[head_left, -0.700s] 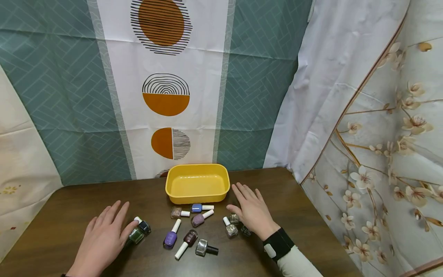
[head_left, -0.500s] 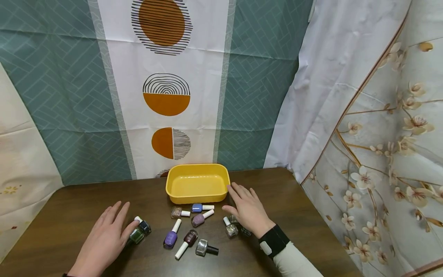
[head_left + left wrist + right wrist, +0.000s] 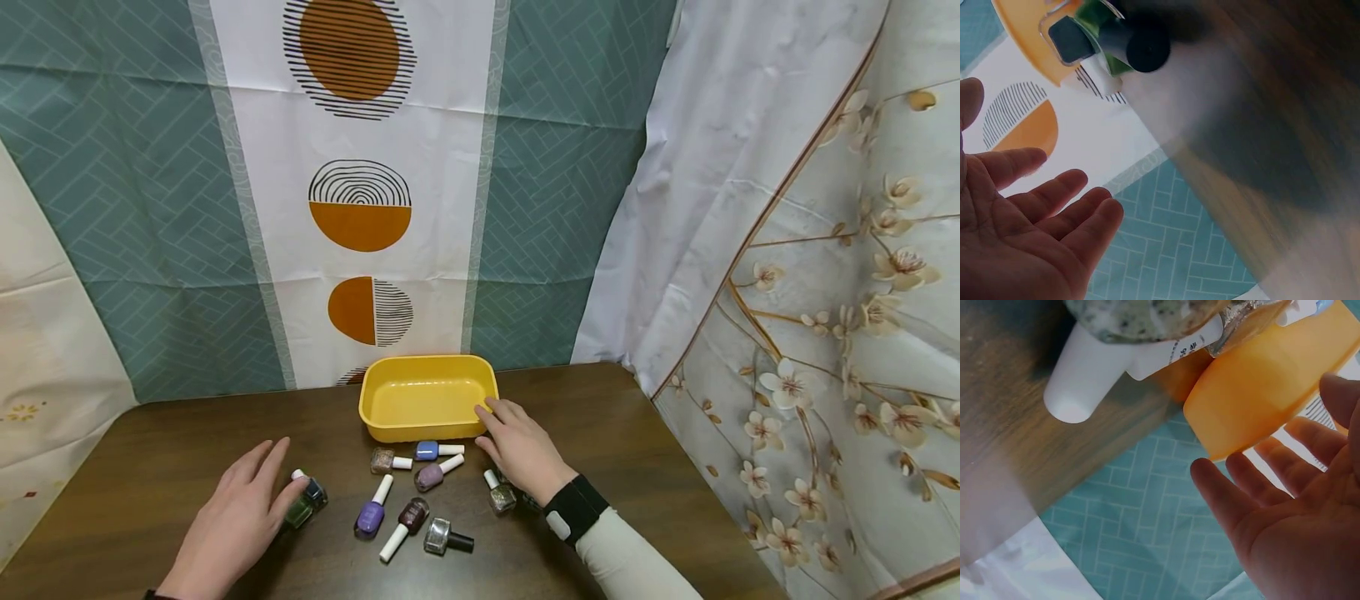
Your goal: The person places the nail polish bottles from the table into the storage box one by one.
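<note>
My right hand (image 3: 528,458) is held over the table with loosely straight fingers, its fingertips at the right front corner of a yellow plastic tub (image 3: 423,433). Whether they touch the rim I cannot tell. Under that hand lies a glittery nail polish bottle (image 3: 502,497) with a white cap; others behind it are mostly hidden. At the left, my left hand (image 3: 231,521) hovers palm down, relaxed and holding nothing. Beside its thumb lie a green nail polish bottle (image 3: 298,512) and a dark blue one (image 3: 317,493). Both palms appear bare in the wrist views.
Between the hands lie several more nail polish bottles, among them a purple one (image 3: 370,517), a dark maroon one (image 3: 413,514), a silver one (image 3: 438,536), a mauve one (image 3: 429,477) and a blue one (image 3: 427,451). Patterned curtains (image 3: 555,250) hang behind the brown table (image 3: 187,425).
My right hand has moved left, from beside the tub to its right front corner. The left hand has shifted only slightly. Tub and visible bottles lie where they were.
</note>
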`<state>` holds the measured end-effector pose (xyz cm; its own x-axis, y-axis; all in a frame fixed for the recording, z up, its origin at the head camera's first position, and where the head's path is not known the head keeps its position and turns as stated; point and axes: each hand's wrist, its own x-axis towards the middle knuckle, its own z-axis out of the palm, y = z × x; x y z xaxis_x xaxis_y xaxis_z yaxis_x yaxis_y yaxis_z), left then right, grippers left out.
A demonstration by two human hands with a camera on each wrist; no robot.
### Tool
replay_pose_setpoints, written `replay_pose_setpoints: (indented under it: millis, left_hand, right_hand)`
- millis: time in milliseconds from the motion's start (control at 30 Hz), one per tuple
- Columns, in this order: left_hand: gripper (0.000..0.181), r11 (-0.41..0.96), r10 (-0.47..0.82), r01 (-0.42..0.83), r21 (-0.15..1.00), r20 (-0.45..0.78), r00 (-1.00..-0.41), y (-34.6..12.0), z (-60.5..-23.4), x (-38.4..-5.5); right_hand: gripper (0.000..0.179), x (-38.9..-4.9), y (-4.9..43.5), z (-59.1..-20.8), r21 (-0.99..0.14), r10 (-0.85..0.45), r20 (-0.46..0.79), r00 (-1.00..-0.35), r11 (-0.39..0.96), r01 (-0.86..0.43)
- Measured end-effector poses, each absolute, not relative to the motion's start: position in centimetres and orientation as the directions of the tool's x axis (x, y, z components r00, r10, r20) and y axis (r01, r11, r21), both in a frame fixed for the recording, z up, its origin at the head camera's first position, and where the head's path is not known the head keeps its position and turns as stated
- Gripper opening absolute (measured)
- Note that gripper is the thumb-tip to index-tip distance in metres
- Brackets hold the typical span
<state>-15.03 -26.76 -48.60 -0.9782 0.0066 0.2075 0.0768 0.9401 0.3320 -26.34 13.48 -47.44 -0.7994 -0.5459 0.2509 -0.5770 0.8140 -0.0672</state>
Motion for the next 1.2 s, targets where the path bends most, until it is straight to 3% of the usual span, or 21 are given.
replay_pose_setpoints:
  millis: [133, 433, 700, 1200]
  left_hand:
    - [0.082, 0.941, -0.003, 0.058, 0.334, 0.177, -0.984, -26.2, -48.3, -15.3]
    - [0.081, 0.932, 0.014, 0.084, 0.353, 0.197, -0.980, -25.3, -48.0, -15.3]
    - [0.077, 0.931, 0.017, 0.091, 0.352, 0.207, -0.978, -24.9, -48.1, -15.3]
    - [0.074, 0.929, 0.024, 0.103, 0.355, 0.221, -0.975, -24.8, -48.4, -15.1]
  right_hand:
    - [0.047, -26.8, 13.2, -47.6, -0.022, -0.567, 0.287, -0.772, 0.802, -0.597]
    - [0.029, -27.6, 12.5, -47.7, -0.039, -0.566, 0.343, -0.749, 0.788, -0.614]
    - [0.011, -28.1, 11.3, -47.6, -0.003, -0.603, 0.336, -0.723, 0.767, -0.641]
    - [0.015, -27.8, 9.0, -47.3, 0.001, -0.629, 0.261, -0.732, 0.759, -0.651]
